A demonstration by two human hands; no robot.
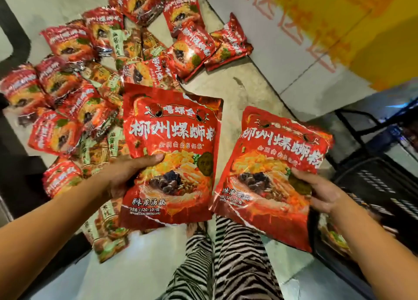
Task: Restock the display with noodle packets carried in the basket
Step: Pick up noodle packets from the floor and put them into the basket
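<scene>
My left hand [126, 175] grips a red noodle packet [172, 127] by its left edge, thumb on the front, and holds it upright at the centre. My right hand [321, 191] holds a second red noodle packet [278, 164] by its right edge, tilted to the right. Both packets hang in the air above the floor. Beyond the left packet, a pile of red noodle packets [74, 91] lies spread over the pale display surface [237, 84], some overlapping. A dark wire basket [375, 182] stands at the right, behind my right hand.
A white and yellow wall panel [328, 39] with red lettering rises at the upper right. My legs in zebra-striped trousers [226, 261] stand on the pale floor below the packets. A dark edge [13, 39] borders the display on the left.
</scene>
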